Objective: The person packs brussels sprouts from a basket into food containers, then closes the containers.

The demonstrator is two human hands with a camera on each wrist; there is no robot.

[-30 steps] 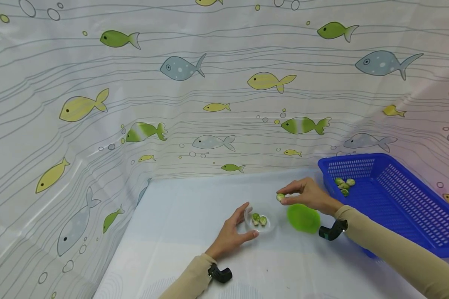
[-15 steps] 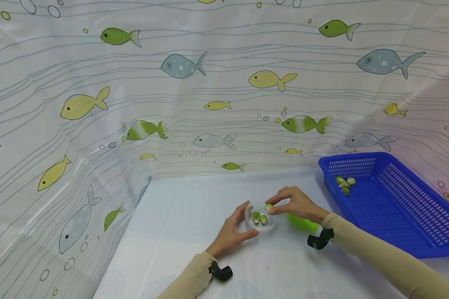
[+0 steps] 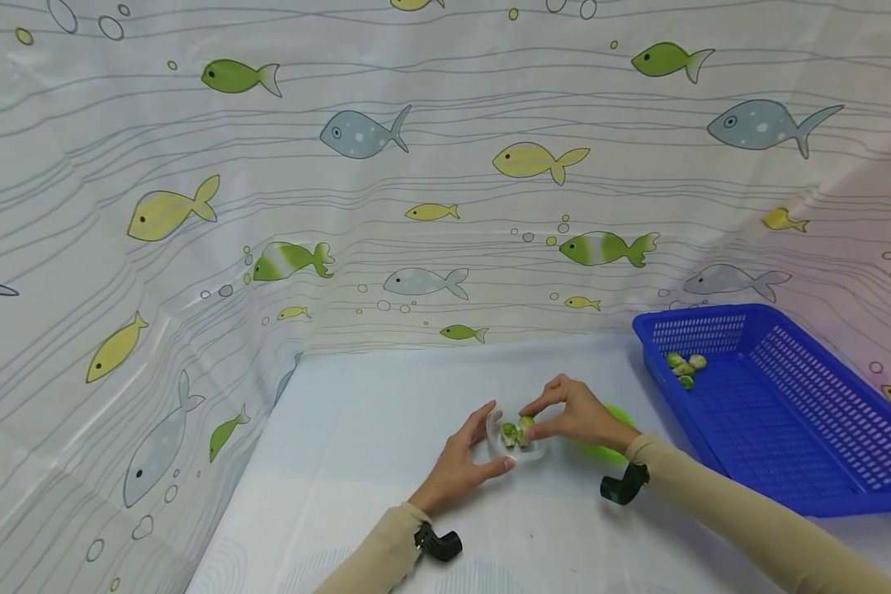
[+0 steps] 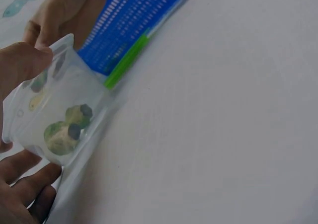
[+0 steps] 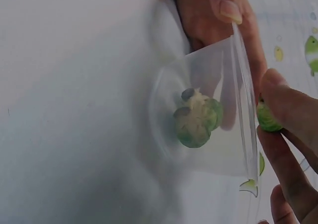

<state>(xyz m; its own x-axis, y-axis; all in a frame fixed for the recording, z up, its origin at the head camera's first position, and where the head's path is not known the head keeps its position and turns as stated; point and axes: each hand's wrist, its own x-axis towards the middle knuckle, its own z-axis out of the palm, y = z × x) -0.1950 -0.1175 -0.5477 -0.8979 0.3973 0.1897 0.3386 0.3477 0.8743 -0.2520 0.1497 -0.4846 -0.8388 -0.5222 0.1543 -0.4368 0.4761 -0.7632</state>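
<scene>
On the white tabletop (image 3: 356, 429), head view: one clear cup (image 3: 538, 451), containing two Brussels sprouts (image 3: 508, 431). Left hand (image 3: 453, 472) at the cup's eight o'clock, thumb and fingers curved about its sides. Right hand (image 3: 573, 415) at two o'clock, pinching a third sprout (image 3: 526, 421) at the cup's mouth. Green disc (image 3: 601, 454) at three o'clock, partly covered by that hand; blue basket (image 3: 802, 412) farther out, a cluster of further sprouts (image 3: 681, 370) in its ten o'clock corner.

Left wrist view: two sprouts visible through the cup wall; thumb at the rim, other fingers opposite.

Right wrist view: third sprout between thumb and finger, three o'clock of the cup, just outside the rim. Step, as judged: filling the cup singly. Next move seemingly calls for lowering past the rim, then loosening the pinch.
</scene>
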